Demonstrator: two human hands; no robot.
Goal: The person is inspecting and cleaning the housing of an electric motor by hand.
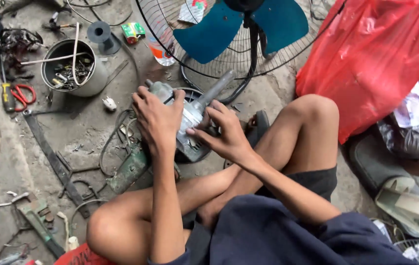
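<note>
We have a grey metal motor housing [187,122] in both hands, held above the concrete floor [87,132], just in front of our crossed legs. Left hand [156,120] wraps over its top end, fingers curled tight on the casing. Right hand [226,135] sits on the housing's right side, fingers pressed against the body, thumb toward the shaft [217,88] that sticks up and away. A green tool body [128,169] lies on the floor just below the left hand, with loose wire beside it. Toward the far left of the floor we see a metal pot [72,68] full of scrap parts, with red-handled scissors [22,94] to its left. A standing fan [241,29] with teal blades is at the far edge, a red plastic bag [371,59] at far right.
</note>
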